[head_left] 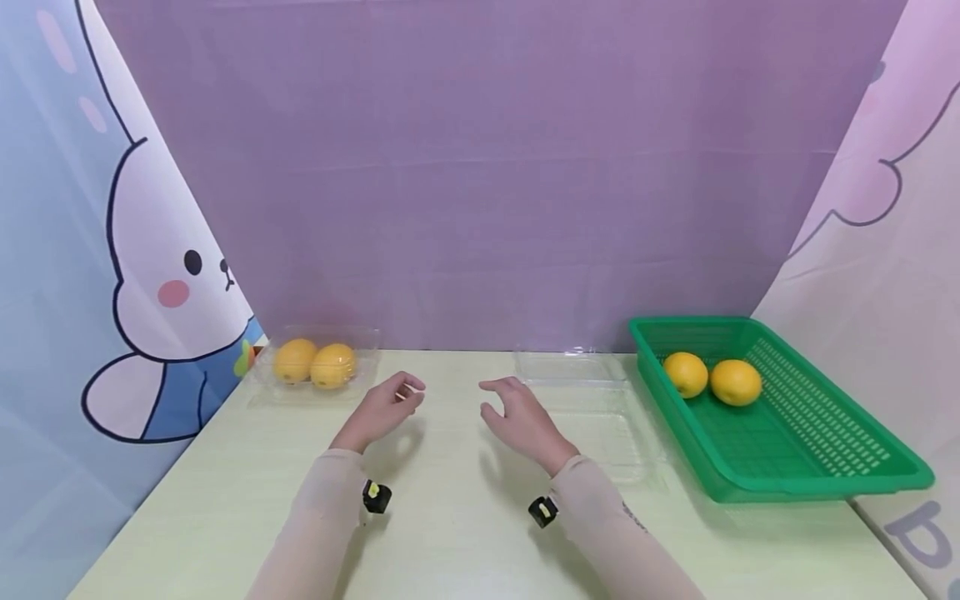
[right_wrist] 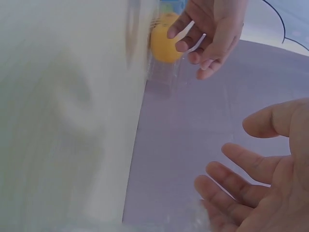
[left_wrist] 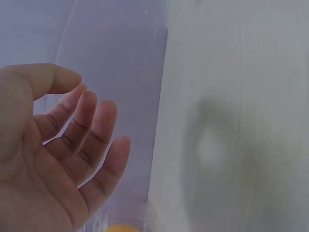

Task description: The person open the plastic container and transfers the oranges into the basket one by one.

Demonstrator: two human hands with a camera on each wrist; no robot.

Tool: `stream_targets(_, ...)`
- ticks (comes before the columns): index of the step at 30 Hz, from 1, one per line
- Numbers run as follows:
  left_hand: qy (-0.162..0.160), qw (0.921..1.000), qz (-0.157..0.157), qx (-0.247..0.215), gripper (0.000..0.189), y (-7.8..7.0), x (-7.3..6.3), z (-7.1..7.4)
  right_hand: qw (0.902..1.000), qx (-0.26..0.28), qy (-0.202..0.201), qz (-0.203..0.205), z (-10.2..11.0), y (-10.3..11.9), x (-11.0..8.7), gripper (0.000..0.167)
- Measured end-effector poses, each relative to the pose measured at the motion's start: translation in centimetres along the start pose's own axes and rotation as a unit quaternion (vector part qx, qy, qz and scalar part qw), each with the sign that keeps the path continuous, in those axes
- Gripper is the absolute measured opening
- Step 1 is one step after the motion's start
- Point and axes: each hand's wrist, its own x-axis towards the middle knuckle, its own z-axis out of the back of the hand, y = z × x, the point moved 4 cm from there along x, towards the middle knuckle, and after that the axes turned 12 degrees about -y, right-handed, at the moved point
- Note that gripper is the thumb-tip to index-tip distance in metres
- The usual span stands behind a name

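Note:
Above the middle of the table, my left hand (head_left: 385,408) hovers with loosely bent fingers and nothing in them. Facing it, my right hand (head_left: 525,419) is also raised, thumb and fingers apart, holding nothing. To the left of the left hand, a clear plastic box (head_left: 366,342) contains two round orange-yellow fruits, a left one (head_left: 294,360) and a right one (head_left: 333,367). Just beyond the right hand lies an opened clear plastic box (head_left: 600,425) with its lid part toward the back. In the right wrist view both hands appear, the fruit (right_wrist: 165,42) behind the left one.
A green plastic basket (head_left: 787,483) stands at the right of the table (head_left: 450,533), with two more orange-yellow fruits (head_left: 736,382) near its left side. A purple cloth (head_left: 480,183) hangs along the table's back edge, and printed cloths flank both sides.

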Motion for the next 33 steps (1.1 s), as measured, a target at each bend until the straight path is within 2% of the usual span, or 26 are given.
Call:
stream_targets(5, -0.023, 0.9996, -0.014, 0.002, 0.022, 0.2, 0.3, 1.6, 0.9999, 0.008, 0.006, -0.006, -0.7, 0.2, 0.0, 0.041)
stream_targets(9, -0.029, 0.9994, -0.018, -0.003, 0.024, 0.6, 0.5, 2.6, 0.9998, 0.012, 0.010, -0.012, -1.2, 0.4, 0.0, 0.041)
stream_targets(20, -0.077, 0.9970, 0.004, -0.006, 0.027, 1.6, 0.7, 6.3, 0.9990, 0.031, 0.013, -0.030, -2.3, 0.8, 0.1, 0.042)
stream_targets(26, -0.085, 0.9963, 0.009, -0.010, 0.032, 2.0, 0.6, 7.9, 0.9988, 0.036, 0.014, -0.030, -3.1, 0.9, 0.3, 0.042)
stream_targets(33, -0.110, 0.9935, 0.023, 0.019, 0.036, 2.8, 0.9, 9.6, 0.9988, 0.033, 0.015, -0.033, -3.6, 1.1, 0.6, 0.042)
